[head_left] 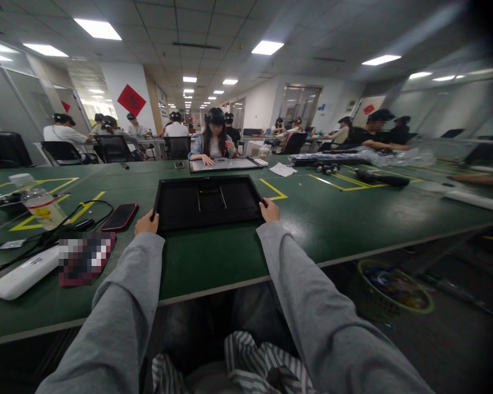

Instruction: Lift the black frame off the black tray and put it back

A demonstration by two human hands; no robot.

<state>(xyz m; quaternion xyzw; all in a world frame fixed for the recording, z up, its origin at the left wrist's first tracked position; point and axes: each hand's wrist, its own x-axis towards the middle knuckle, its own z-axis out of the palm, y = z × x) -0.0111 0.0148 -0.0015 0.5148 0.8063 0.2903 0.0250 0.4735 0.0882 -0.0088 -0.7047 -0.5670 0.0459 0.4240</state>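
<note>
A black rectangular panel with a raised rim, like the back shell of a monitor, lies on the green table in front of me. Near its middle is a recessed section with a thin, light-coloured strip. My left hand is closed round the panel's left edge. On the opposite edge, my right hand grips near the lower right corner, thumb on the rim. Both grey sleeves reach in from below. The fingers under the panel are hidden.
Left of me are a phone, a bottle, a white elongated device and black cables. Across the table, a person touches another panel. A power drill lies right; below stands a basket.
</note>
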